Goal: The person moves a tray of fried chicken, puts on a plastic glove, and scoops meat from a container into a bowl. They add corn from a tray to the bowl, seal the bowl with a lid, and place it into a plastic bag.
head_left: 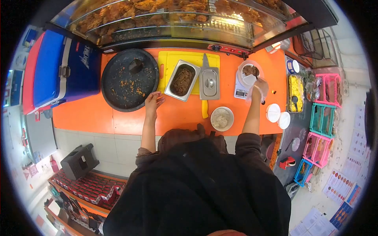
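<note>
My left hand [154, 100] is open beside a metal container [182, 80] of brown shredded food, its fingers apart and nothing in them. At the right, my right hand [260, 87] wears a clear plastic glove and is closed at a clear bowl [249, 72] holding dark brown food. What its fingers grip is too small to make out. Under the bowl is a white kitchen scale [240, 91]. A white bowl of rice [222, 118] stands nearer to me, left of my right forearm. Next to the metal container lies a metal lid [209, 83].
A black round tray [114, 94] with crumbs and a blue cooler [80, 70] are on the left. Behind the metal container is a yellow cutting board [169, 59] with a knife [204, 108]. White round lids [273, 113] lie at the right; a glass food cabinet [169, 19] spans the back.
</note>
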A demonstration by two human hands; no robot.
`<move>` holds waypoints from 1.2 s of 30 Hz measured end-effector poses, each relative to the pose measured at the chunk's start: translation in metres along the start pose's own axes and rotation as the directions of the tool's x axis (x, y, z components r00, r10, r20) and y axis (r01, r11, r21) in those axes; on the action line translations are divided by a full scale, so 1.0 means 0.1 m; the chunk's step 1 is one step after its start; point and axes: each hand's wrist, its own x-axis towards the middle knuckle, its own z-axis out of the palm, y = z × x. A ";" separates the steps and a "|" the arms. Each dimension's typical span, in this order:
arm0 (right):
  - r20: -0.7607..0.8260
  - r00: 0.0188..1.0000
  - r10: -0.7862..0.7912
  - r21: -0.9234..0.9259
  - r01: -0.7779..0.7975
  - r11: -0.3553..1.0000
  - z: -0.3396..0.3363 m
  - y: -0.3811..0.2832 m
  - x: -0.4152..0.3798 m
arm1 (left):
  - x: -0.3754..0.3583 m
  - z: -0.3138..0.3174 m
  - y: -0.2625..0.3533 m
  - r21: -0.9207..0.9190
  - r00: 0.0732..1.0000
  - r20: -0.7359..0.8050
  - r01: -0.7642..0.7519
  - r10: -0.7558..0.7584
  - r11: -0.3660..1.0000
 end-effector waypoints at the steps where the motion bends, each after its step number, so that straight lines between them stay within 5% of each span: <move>1: 0.079 0.982 0.172 -0.143 -0.159 0.977 -0.05 -0.06 0.01 | -0.02 -0.04 0.01 -0.005 1.000 -0.015 0.001 -0.001 1.000; 5: 0.037 0.931 0.363 -0.135 -0.355 0.925 0.19 0.32 0.18 | -0.05 -0.18 -0.04 -0.030 0.997 -0.069 0.014 -0.016 0.999; 8: 0.222 0.925 0.308 0.321 -0.367 0.873 0.17 0.42 0.12 | -0.07 -0.27 -0.07 -0.049 0.996 -0.086 0.023 -0.027 0.999; 11: 0.485 0.859 0.166 0.664 -0.485 0.569 0.09 0.51 0.01 | -0.08 -0.30 -0.04 -0.057 0.994 -0.104 0.039 -0.045 0.998; 14: 0.602 0.797 0.048 0.735 -0.577 0.358 0.01 0.61 -0.03 | -0.03 -0.34 -0.09 -0.064 0.997 -0.072 0.012 -0.016 0.998; 25: 0.530 0.836 -0.140 0.848 -0.526 0.068 0.25 0.96 0.19 | 0.03 -0.24 -0.06 -0.058 0.999 -0.037 0.011 -0.013 0.998; 31: 0.407 0.888 0.216 0.757 -0.460 0.465 0.14 0.75 0.21 | 0.02 -0.23 -0.08 -0.061 0.998 -0.050 0.035 -0.038 0.998; 36: 0.210 0.907 0.364 0.415 -0.420 0.807 0.27 0.56 0.28 | 0.01 -0.31 -0.11 -0.061 0.999 -0.047 0.025 -0.027 0.998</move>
